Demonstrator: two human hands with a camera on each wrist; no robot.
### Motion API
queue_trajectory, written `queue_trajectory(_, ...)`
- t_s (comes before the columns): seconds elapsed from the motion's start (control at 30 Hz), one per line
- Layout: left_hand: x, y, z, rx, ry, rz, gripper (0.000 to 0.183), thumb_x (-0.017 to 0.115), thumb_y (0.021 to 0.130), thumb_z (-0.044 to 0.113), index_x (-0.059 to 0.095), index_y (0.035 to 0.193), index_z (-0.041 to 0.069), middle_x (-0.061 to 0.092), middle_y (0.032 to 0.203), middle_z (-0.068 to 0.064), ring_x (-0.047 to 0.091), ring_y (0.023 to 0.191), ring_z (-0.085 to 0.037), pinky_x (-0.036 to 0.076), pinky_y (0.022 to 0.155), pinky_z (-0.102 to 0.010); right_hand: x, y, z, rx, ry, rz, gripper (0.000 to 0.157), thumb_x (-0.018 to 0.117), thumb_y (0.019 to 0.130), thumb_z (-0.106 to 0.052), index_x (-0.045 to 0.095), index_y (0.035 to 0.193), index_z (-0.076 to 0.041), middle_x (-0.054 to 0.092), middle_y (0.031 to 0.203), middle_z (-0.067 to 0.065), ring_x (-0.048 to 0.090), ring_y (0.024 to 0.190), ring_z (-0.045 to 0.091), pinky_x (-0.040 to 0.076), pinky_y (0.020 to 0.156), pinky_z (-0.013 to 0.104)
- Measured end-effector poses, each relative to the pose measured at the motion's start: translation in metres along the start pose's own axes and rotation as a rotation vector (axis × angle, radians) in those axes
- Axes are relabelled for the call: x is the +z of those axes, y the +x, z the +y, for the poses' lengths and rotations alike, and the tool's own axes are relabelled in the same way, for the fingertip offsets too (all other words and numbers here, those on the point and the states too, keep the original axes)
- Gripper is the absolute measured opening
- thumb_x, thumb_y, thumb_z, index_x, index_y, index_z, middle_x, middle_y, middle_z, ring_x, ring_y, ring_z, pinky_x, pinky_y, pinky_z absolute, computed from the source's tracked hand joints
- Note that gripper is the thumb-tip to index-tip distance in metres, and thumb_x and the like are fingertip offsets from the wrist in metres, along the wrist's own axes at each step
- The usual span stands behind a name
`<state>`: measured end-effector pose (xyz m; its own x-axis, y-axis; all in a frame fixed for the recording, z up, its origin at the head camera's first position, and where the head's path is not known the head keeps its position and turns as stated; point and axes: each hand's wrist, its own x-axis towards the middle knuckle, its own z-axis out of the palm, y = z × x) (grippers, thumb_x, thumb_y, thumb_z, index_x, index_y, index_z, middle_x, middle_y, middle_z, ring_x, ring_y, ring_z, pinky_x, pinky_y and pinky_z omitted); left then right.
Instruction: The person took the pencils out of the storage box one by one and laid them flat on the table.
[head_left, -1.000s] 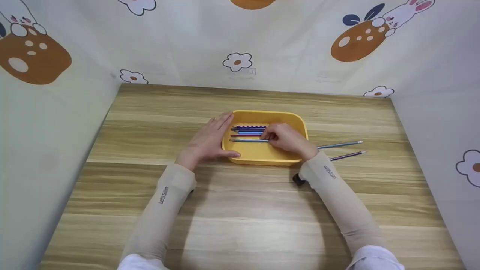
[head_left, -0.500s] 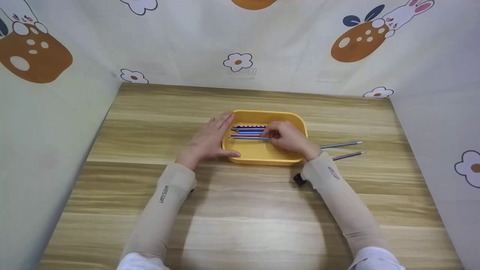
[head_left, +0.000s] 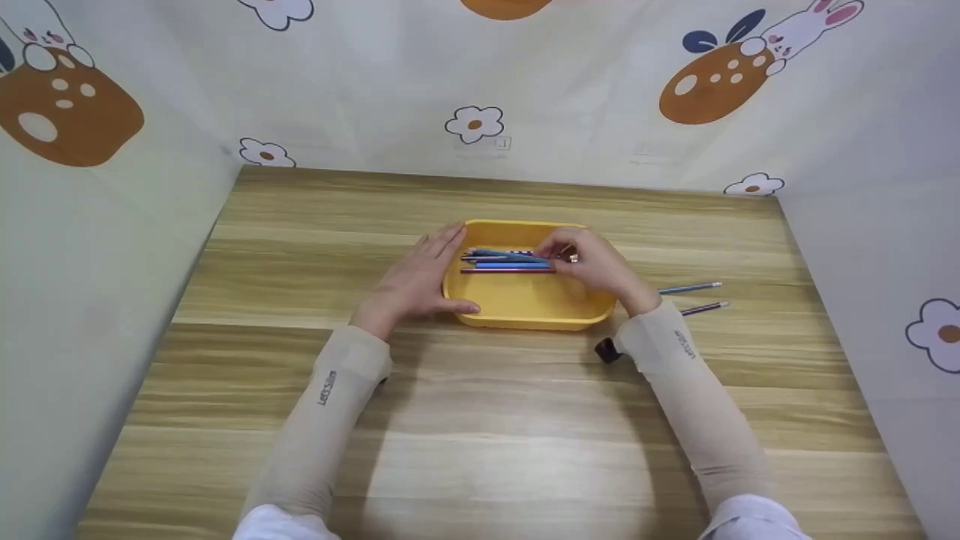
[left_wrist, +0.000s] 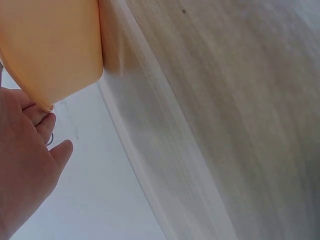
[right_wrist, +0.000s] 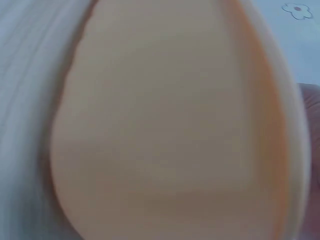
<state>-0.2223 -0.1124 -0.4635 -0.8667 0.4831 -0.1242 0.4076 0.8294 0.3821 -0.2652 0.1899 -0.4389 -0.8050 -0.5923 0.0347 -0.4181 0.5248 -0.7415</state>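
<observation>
A yellow plastic basket (head_left: 517, 304) stands near the middle of the table. At its left end rests my left hand (head_left: 412, 281), the fingers straight along the rim and the thumb lying over the front corner. Over the basket's right half, my right hand (head_left: 596, 262) pinches a teal pencil (head_left: 499, 255) close to its white eraser end. That pencil lies slantwise above several others, among them a bright blue pencil (head_left: 510, 265) and a dark red one (head_left: 502, 271). The right wrist view has the basket's outer wall (right_wrist: 160, 115) in front, hiding the pencils.
To the right of the basket, a teal pencil (head_left: 690, 288) and a purple pencil (head_left: 705, 308) lie on the wooden table (head_left: 480, 420), partly covered by the right forearm. Patterned cloth (head_left: 390, 90) hangs behind the table and along both sides.
My right hand has moved the pinched teal pencil from the near side of the row to the far side, above the others. My left hand stays on the basket's left end.
</observation>
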Motion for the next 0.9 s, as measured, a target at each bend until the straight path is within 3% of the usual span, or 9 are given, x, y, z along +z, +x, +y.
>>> queue_trajectory(0.27, -0.002, 0.000, 0.000, 0.002, -0.001, 0.009, 0.123, 0.067, 0.077, 0.074, 0.003, 0.162, 0.012, -0.001, 0.171, -0.002, 0.001, 0.158, -0.019, 0.005, 0.131, -0.042, -0.015, -0.008, -0.006, -0.006, 0.041, 0.047, 0.021, 0.062, 0.091, 0.004, 0.073, 0.108, -0.001, 0.073, 0.106, 0.016, 0.064, 0.095, 0.024, 0.056, 0.086, 0.039)
queue_trajectory(0.57, 0.003, 0.000, 0.000, 0.009, -0.004, 0.022, 0.123, 0.067, 0.077, 0.075, 0.004, 0.162, 0.012, 0.000, 0.171, -0.002, 0.002, 0.158, -0.020, 0.006, 0.131, -0.043, -0.029, -0.025, -0.004, -0.029, 0.030, 0.097, 0.018, 0.064, 0.093, 0.000, 0.073, 0.108, -0.005, 0.072, 0.107, 0.014, 0.064, 0.093, 0.015, 0.054, 0.084, 0.020)
queue_trajectory(0.73, 0.003, 0.000, -0.001, 0.010, -0.002, 0.025, 0.122, 0.067, 0.077, 0.074, 0.004, 0.162, 0.012, 0.001, 0.171, -0.002, 0.003, 0.158, -0.020, 0.006, 0.131, -0.042, -0.038, -0.035, -0.001, -0.050, 0.019, 0.157, 0.019, 0.065, 0.092, 0.002, 0.074, 0.107, -0.004, 0.072, 0.104, 0.012, 0.063, 0.089, 0.007, 0.054, 0.082, 0.016)
queue_trajectory(0.9, 0.001, 0.000, 0.000, 0.001, -0.004, 0.019, 0.122, 0.067, 0.077, 0.074, 0.004, 0.162, 0.013, -0.001, 0.171, -0.001, 0.001, 0.158, -0.019, 0.004, 0.131, -0.042, -0.046, -0.047, 0.009, -0.034, -0.021, 0.213, 0.019, 0.066, 0.090, 0.005, 0.073, 0.106, -0.002, 0.072, 0.103, 0.013, 0.065, 0.089, 0.012, 0.052, 0.081, 0.012)
